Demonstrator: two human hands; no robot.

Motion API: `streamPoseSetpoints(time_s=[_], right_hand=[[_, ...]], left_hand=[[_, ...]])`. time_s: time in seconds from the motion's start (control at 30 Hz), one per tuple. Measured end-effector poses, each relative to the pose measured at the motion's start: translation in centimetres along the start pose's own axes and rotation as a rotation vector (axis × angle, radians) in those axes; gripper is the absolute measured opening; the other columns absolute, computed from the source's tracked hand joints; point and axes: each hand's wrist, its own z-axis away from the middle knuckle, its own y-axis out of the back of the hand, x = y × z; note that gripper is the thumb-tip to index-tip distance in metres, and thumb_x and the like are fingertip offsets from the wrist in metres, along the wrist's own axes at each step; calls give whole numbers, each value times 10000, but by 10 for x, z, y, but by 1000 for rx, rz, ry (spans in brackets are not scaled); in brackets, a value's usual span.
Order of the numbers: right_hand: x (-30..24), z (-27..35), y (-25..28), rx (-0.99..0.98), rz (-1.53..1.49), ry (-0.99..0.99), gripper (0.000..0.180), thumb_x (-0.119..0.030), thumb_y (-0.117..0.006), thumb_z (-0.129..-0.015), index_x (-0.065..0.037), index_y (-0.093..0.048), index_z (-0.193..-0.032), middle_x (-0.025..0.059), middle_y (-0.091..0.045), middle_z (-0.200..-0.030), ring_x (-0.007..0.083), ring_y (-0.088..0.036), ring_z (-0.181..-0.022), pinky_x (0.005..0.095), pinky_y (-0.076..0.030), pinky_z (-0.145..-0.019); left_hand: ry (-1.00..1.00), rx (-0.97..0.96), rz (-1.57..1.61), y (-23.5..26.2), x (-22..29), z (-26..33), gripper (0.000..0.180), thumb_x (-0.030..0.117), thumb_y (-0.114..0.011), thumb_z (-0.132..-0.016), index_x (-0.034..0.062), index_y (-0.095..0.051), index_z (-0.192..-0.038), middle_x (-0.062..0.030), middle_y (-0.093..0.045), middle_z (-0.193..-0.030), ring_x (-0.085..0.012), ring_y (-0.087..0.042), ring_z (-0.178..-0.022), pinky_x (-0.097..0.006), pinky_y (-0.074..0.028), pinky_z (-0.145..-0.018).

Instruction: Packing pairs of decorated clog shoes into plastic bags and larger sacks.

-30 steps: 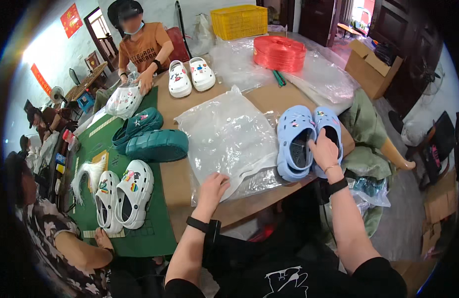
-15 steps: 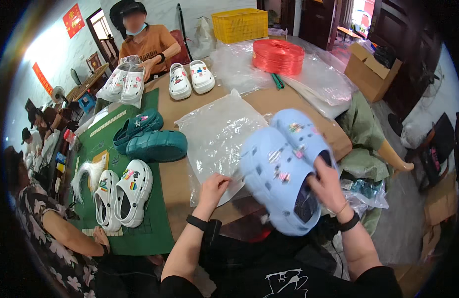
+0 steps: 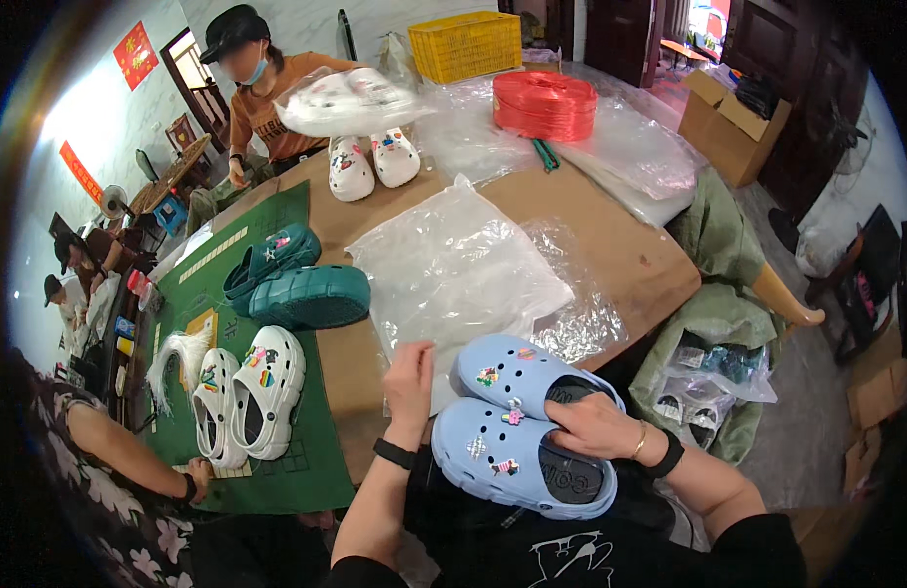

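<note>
The right grip [image 3: 596, 429] holds two blue clogs [image 3: 493, 431] near a translucent bag [image 3: 453, 269] on the brown tabletop [image 3: 652, 265].

The blue clogs [image 3: 520, 443] look like smooth, rubbery plastic, more dull than shiny. The dark green clogs [image 3: 311, 297] look rubbery too, with bumpy, ridged sides. The cloudy bag [image 3: 453, 269] is thin, crinkly plastic with bright shiny spots. The roll of red twine [image 3: 544, 108] looks like glossy plastic. The yellow crate [image 3: 465, 49] is hard plastic full of little holes. The green mat [image 3: 321, 431] looks flat and matt. The brown box [image 3: 728, 142] is plain, dull cardboard, and the green sack [image 3: 704, 338] looks rough and wrinkly.
</note>
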Motion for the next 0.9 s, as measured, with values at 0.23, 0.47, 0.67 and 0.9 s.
streamPoseSetpoints(time_s=[0.23, 0.47, 0.67, 0.9], right_hand=[[7, -11, 21, 87, 125, -111, 277, -238, -593, -844, -55, -475, -1014, 177, -583, -633, 405, -603, -622, 483, -457, -546], [13, -6, 9, 349, 15, -223, 272, -230, -587, -865, -45, -455, -1014, 202, -606, -740, 408, -606, -729, 497, -457, -628], [-8, -9, -2, 335, 153, -322, 262, -190, -608, -838, -29, -487, -1006, 186, -619, -782, 372, -625, -704, 455, -489, -605], [-10, -6, -8, 374, 275, -129, 283, -133, -669, -751, -41, -511, -966, 96, -583, -766, 254, -640, -684, 369, -515, -587]], left_hand=[[-202, -68, 31, 17, 20, 8, 158, 4, -621, -857, 62, -660, -999, -115, -602, -847, -299, -621, -738, -368, -488, -619], [-277, -54, 26, 20, 37, 15, 218, -29, -653, -802, 33, -667, -1011, -122, -591, -813, -292, -614, -714, -360, -497, -619], [-356, -80, 44, 13, 51, 22, 193, -25, -615, -840, 32, -660, -1019, -134, -592, -828, -300, -600, -692, -365, -478, -603], [-367, -196, -251, -5, 82, -2, 424, 100, -636, -838, 78, -577, -1257, -70, -549, -841, -251, -558, -616, -357, -460, -565]])
